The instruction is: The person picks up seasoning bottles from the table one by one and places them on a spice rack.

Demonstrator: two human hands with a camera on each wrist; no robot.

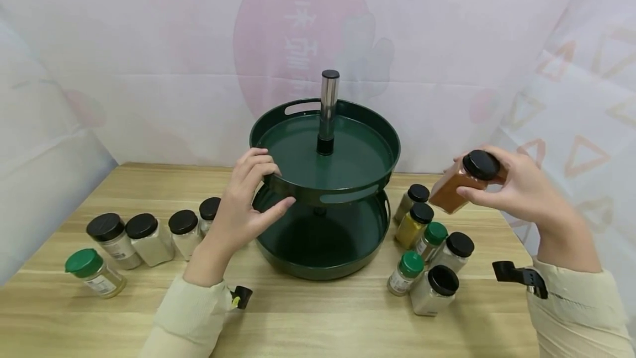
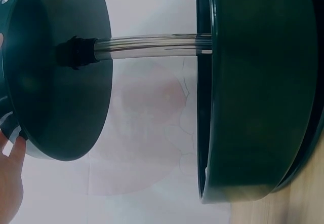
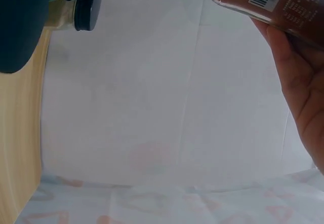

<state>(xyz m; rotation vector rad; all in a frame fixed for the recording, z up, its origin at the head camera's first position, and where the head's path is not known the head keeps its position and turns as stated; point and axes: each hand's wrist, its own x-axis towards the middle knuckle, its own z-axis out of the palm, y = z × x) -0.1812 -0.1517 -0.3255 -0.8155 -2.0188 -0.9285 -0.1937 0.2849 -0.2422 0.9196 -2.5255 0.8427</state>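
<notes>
A dark green two-tier round tray stands mid-table, with a chrome post rising through its upper tier. My left hand holds the rim of the upper tier at the front left, fingers over the edge and thumb on the outer side. In the left wrist view, the thumb touches that tier's edge. Raised above the table on the right, my right hand grips a spice jar of reddish-brown powder with a black lid, tilted. Its barcode label shows in the right wrist view.
Several spice jars with black or green lids stand right of the tray, including a green-lidded jar and a black-lidded jar. More line the left, among them a green-lidded jar and a white-powder jar. A printed cloth hangs behind.
</notes>
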